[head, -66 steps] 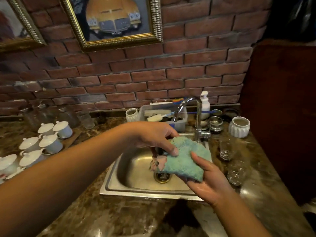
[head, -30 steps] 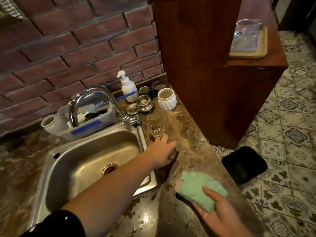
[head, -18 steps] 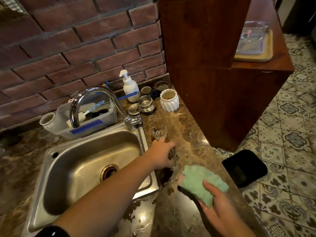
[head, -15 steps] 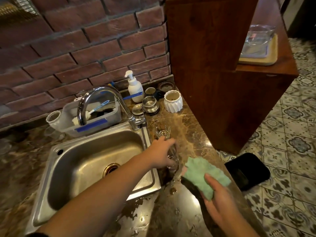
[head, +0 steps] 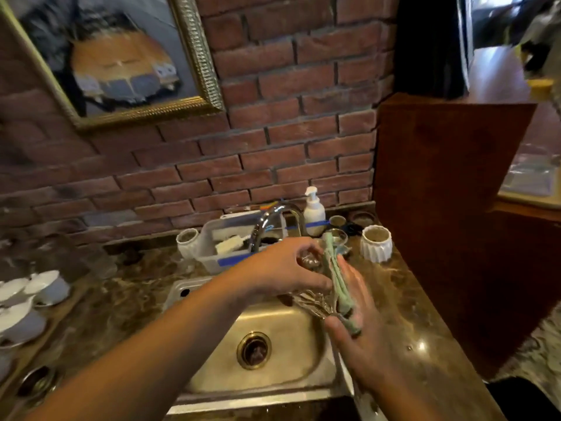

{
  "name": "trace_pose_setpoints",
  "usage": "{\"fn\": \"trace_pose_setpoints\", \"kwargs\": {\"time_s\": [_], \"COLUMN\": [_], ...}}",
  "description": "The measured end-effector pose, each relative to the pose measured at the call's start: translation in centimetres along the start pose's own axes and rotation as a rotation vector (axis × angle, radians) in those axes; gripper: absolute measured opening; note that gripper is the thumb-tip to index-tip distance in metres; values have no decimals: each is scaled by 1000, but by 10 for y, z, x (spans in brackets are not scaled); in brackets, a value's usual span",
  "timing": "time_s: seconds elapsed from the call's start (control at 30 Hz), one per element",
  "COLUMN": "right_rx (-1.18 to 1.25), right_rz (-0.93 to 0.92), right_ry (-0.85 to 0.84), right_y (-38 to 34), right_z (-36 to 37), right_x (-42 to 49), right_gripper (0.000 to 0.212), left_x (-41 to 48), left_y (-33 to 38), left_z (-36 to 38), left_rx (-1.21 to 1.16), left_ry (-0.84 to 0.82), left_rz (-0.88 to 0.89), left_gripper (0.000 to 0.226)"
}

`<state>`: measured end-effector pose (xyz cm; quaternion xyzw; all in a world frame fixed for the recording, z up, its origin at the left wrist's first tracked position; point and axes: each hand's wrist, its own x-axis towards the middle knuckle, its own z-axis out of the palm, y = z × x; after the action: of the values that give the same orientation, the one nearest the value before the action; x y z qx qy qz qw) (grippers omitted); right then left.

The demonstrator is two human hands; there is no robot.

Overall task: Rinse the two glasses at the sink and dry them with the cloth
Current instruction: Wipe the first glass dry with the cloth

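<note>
You are getting a dim, warm, motion-blurred view; glare is glinting on the wet counter (head: pixel 420 344), and wide-angle distortion is bending the edges.

I stood at a brown marble counter (head: pixel 403 302) with a steel sink (head: pixel 306 387) set into it. Behind the sink sat a plastic tub (head: pixel 212 253), a soap pump bottle (head: pixel 314 212) and a white ribbed cup (head: pixel 376 243); white lidded cups (head: pixel 36 290) stood far left of it.
</note>
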<state>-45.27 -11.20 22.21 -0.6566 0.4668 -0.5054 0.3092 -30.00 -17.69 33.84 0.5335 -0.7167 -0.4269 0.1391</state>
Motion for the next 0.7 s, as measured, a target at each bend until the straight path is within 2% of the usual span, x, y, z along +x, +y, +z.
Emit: {"fn": "trace_pose_setpoints", "kwargs": {"time_s": [0.07,0.17,0.33,0.43,0.47,0.53,0.6,0.7], "right_rx": [-68,47,523,986,1130,1318,1370,1275], "right_rz": [-27,24,250,412,481,549,555,512], "right_ry": [-60,-117,-187,-245,-253,-261,-239,-189], "right_y": [-17,-38,-73,-77,-80,-90,-98,-101], "right_z": [13,34,61,81,87,101,110,113], "right_x": [10,22,30,27,24,21,16,15], "right_gripper": [97,97,74,103,104,90,81,89], "left_x": [-19,-42,-69,-83,-86,-90,-92,-96], "left_y": [-4,-11,-22,-28,-28,-28,-27,-29], "left_z": [-22,-50,-95,-116,-120,-127,-133,-140], "left_rx": [-12,-18,26,5,36,137,215,219], "left_ry": [8,-20,-146,-207,-228,-264,-293,-311], "left_rz": [-11,-21,36,135,178,257,295,297], "left_gripper": [41,47,52,52,53,55,56,59]}}
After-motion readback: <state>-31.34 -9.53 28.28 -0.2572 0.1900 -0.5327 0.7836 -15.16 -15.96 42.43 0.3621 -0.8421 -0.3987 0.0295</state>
